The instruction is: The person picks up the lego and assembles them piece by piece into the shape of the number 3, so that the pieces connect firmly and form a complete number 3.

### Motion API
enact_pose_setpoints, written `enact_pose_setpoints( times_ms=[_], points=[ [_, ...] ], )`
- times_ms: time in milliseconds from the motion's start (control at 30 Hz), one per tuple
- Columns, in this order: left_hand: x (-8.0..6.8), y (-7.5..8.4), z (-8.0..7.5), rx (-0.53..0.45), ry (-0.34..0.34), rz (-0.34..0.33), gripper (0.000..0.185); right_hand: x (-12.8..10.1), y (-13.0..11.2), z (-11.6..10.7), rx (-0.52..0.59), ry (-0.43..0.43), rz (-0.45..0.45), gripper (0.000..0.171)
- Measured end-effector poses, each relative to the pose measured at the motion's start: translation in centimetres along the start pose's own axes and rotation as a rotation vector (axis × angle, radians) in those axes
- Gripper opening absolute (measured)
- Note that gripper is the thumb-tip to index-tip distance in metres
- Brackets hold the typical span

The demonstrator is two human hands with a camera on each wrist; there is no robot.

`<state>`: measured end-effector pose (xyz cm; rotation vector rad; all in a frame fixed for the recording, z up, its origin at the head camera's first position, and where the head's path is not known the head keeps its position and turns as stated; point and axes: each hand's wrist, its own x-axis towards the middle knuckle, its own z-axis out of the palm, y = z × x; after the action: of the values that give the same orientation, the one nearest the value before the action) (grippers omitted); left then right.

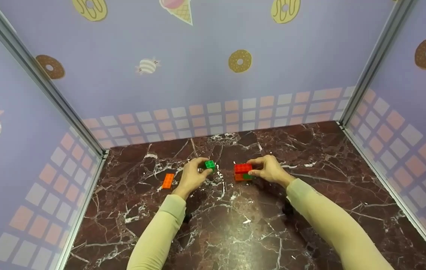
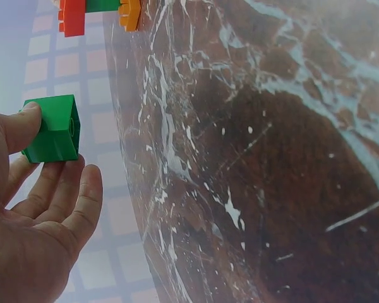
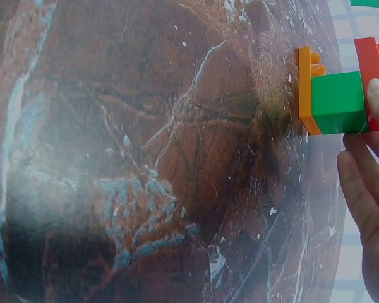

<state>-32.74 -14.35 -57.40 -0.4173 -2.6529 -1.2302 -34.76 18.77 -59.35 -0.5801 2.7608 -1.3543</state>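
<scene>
While pinching bricks [image 1: 209,164], wrists low.

A small play booth: purple walls [image 1: 213,48] with doughnut, sweet and ice-cream pictures, shiny metal corner posts [image 1: 40,78], and a dark red marble desk [image 1: 243,225].

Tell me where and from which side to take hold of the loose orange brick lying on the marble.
Pinch the orange brick across its two long side faces, coming from above. It lies flat and apart from the other pieces, left of the left hand, so both long sides look free, and they probably give the narrowest, steadiest grip.
</scene>
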Motion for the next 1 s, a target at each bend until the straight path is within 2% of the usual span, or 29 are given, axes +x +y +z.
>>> enact_pose_setpoints(
  times_ms=[233,467,800,1000],
  points=[
    [0.1,0.4,-0.1,-0.009,-0.011,-0.005,0.038,-0.1,0.1,0.0,0.008,-0.010,0.013,0.040],
    [0.5,0.8,0.1,-0.006,-0.016,0.012,0.036,0.2,-0.1,-0.2,-0.048,-0.027,-0.005,0.039],
    [1.3,2.2,0.4,-0.057,-0.072,0.019,0.039,0.2,-0.5,-0.1,-0.072,-0.023,-0.032,0.037],
    [1.5,3.0,0.8,-0.077,-0.089,0.040,0.038,0.0,-0.4,0.1,-0.042,-0.022,-0.058,0.040]
  ],
)
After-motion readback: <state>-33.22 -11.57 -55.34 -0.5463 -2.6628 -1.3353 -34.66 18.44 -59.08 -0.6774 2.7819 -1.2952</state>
